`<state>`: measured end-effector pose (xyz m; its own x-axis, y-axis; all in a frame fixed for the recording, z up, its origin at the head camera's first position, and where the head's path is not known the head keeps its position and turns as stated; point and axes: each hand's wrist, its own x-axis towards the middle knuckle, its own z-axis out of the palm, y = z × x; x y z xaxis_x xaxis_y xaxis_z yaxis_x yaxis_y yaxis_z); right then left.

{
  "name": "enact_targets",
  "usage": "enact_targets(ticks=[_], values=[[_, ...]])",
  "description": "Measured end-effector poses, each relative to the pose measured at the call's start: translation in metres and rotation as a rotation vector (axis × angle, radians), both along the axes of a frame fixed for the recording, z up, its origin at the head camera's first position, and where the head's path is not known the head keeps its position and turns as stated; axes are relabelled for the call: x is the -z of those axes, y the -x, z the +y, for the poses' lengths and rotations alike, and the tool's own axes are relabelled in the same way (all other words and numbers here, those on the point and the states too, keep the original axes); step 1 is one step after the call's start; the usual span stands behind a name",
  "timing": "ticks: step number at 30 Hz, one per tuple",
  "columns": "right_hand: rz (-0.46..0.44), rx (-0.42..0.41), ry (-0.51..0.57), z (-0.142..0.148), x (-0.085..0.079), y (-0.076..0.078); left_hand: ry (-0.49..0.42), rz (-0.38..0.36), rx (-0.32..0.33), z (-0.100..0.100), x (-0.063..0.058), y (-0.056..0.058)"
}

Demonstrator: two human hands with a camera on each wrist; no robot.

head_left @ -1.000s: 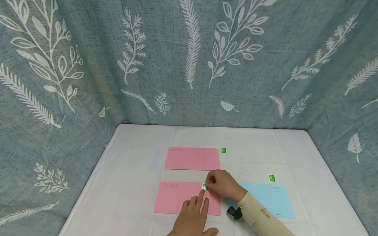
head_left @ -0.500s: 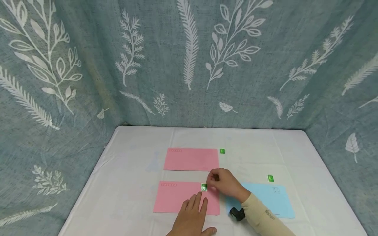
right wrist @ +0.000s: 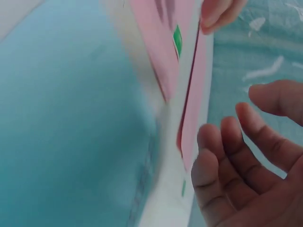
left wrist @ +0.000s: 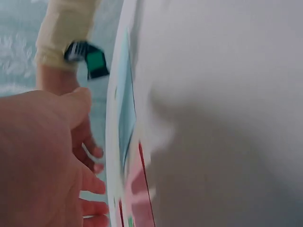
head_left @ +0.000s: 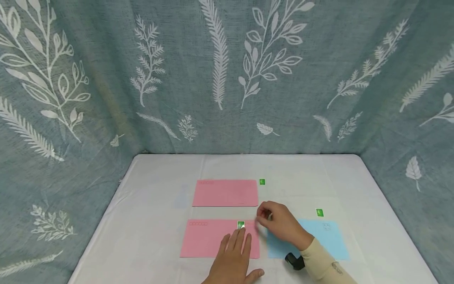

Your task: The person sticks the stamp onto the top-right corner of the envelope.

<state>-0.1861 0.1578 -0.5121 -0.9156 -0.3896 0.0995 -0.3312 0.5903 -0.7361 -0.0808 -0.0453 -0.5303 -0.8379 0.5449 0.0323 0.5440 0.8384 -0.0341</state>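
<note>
My left hand lies over the near pink envelope with its fingers extended. Its fingertips are at the lower edge of a green stamp in that envelope's upper right corner. My right hand is just right of the same envelope, partly over the blue envelope. In the right wrist view its fingers are loosely bent, thumb apart, nothing between them. A second green stamp sits right of the far pink envelope, and a third green stamp lies behind the blue one.
The white-covered table ends at a leaf-patterned grey-green curtain along the back and sides. A black wrist camera shows at my right sleeve, over the blue envelope's near edge.
My right hand has drawn away to the right from the stamp on the near pink envelope. My left fingertips now overlap the stamp's lower edge. The head view has shifted slightly.
</note>
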Motion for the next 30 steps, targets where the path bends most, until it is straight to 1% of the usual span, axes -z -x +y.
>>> enact_targets(ticks=[2,4,6,8,10,11,14,18,21,24,28,30], values=[[0.027,0.013,0.005,0.008,-0.003,0.0,0.001,0.054,0.058,0.009,0.0,0.0],[0.049,0.022,0.008,0.017,-0.005,0.0,0.02,0.083,0.114,0.021,0.0,0.001],[0.061,0.018,0.006,0.026,-0.005,0.0,0.028,0.085,0.157,0.032,0.001,0.0],[0.07,0.016,-0.002,0.036,-0.005,0.001,0.044,0.072,0.184,0.044,0.002,-0.001],[0.076,0.03,-0.014,0.046,-0.003,0.002,0.054,0.08,0.22,0.056,0.004,-0.002],[0.079,0.042,-0.021,0.052,-0.002,0.002,0.06,0.074,0.235,0.062,0.004,-0.003],[0.088,0.098,-0.045,0.071,-0.003,0.001,0.078,0.096,0.287,0.08,0.006,-0.003],[0.116,0.158,-0.086,0.097,-0.007,0.002,0.084,0.095,0.323,0.103,0.005,-0.001],[0.136,0.184,-0.113,0.116,-0.011,0.006,0.081,0.063,0.341,0.118,0.004,0.003],[0.142,0.208,-0.119,0.134,-0.014,0.01,0.102,-0.004,0.352,0.133,0.003,0.008],[0.142,0.249,-0.152,0.155,-0.011,0.012,0.131,-0.1,0.359,0.15,0.004,0.015],[0.134,0.265,-0.181,0.163,-0.008,0.012,0.148,-0.135,0.364,0.156,0.006,0.017]])
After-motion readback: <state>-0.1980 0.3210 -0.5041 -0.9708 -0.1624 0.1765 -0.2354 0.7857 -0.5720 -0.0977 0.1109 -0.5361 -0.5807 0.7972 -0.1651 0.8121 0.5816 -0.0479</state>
